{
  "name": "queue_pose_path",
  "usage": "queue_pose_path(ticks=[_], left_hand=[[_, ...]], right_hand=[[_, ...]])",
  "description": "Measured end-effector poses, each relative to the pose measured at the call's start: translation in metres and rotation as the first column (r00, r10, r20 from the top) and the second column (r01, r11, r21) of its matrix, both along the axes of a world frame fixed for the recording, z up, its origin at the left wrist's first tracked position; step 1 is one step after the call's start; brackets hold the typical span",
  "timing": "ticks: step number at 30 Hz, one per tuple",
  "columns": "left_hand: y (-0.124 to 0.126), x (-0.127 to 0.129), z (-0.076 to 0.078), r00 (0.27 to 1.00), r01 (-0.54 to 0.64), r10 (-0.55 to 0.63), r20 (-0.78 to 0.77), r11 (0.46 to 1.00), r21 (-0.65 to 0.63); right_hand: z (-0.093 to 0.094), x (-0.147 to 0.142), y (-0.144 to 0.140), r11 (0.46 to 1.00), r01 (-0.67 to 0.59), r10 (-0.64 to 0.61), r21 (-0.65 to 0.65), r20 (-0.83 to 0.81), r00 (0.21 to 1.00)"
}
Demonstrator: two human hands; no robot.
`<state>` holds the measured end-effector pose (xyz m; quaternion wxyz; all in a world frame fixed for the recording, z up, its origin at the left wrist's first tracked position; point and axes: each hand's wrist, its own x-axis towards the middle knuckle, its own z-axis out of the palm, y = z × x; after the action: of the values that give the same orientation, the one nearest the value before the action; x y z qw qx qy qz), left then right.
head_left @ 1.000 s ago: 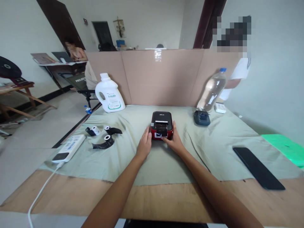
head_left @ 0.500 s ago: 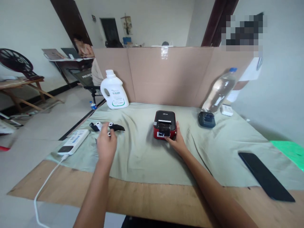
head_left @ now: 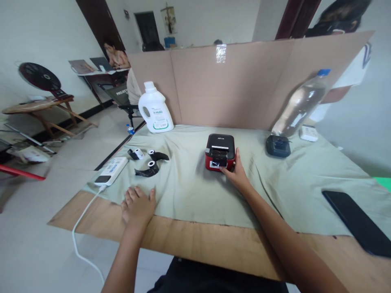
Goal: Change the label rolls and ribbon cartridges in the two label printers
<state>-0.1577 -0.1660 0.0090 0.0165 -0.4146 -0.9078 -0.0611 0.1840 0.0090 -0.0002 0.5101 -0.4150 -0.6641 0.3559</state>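
Observation:
A small red and black label printer [head_left: 220, 151] sits on the pale green cloth [head_left: 195, 183] in the middle of the table. My right hand [head_left: 236, 175] rests against its front right corner, fingers touching the casing. My left hand [head_left: 138, 204] lies flat, palm down, on the cloth's near left edge and holds nothing. Three small label rolls with black tape tails [head_left: 148, 161] lie a little beyond my left hand.
A white power strip [head_left: 111, 171] with a trailing cable lies at the left edge. A white jug [head_left: 155, 110], a clear bottle [head_left: 301, 104], a dark device [head_left: 277, 145] and a cardboard screen [head_left: 232, 81] stand at the back. A black phone [head_left: 356, 221] lies right. People sit beyond.
My left hand left the printer, swung left over the label rolls, then came back down flat on the cloth's near edge. My right hand stayed at the printer.

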Motion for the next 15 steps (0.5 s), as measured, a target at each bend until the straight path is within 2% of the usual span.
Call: queue_pose_path(ticks=[4,9,12,15], left_hand=[[-0.014,-0.002,-0.004,0.999,0.024,-0.023,-0.044,0.999,0.028],[-0.024,-0.001,-0.010,0.997,0.052,-0.048,-0.065,0.997,0.062],[-0.026,-0.002,-0.010,0.998,0.026,-0.024,-0.050,0.999,0.041],[-0.024,-0.001,-0.003,0.999,-0.044,0.045,0.027,0.999,-0.013]], right_hand=[[-0.001,0.001,0.000,0.999,0.025,-0.025,-0.022,0.031,0.999],[0.000,0.001,0.001,0.999,0.052,-0.053,0.014,0.077,0.996],[0.002,0.001,0.000,0.998,0.049,-0.052,0.045,0.074,0.996],[0.004,0.000,-0.001,0.998,0.041,-0.045,0.053,0.077,0.996]])
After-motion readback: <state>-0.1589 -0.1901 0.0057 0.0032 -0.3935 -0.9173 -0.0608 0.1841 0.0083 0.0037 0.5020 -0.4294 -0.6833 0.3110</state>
